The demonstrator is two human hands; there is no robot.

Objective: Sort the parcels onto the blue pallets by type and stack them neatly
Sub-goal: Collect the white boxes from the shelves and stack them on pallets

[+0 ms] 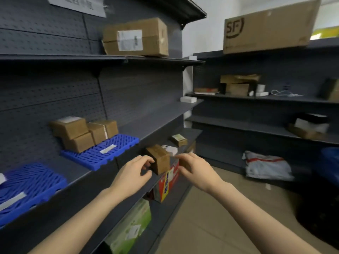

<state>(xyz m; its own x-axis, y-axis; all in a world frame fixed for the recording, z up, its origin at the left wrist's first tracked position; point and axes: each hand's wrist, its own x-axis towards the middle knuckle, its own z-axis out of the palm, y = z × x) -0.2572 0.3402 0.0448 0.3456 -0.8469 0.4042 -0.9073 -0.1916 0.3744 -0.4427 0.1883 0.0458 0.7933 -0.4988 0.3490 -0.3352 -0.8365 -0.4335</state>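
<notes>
**Both hands on one small box at the shelf edge**

My left hand (134, 174) and right hand (197, 172) grasp one small brown box (160, 160) between them at frame centre. Fingers of both are curled onto its sides. The box is tilted, over the front lip of the grey shelf (77, 173).

Two blue pallets sit on that shelf. The far pallet (117, 143), up-left of the box, carries four brown parcels (73, 129) stacked against the back panel, and its front half is bare apart from one white strip (108, 149). The near pallet (31, 180), lower left, shows one white strip too and runs out of frame.

Just behind my fingers are one white box (170, 149) and one small labelled box (179, 140). Below the lip are one red-yellow carton (167, 180) and one green carton (130, 228).

There is bare shelf between the pallets and open floor (211, 217) lower right. A grey-white bag (266, 165) lies on the floor at right. One taped box (135, 37) is upper centre and one SF box (269, 26) upper right.
</notes>
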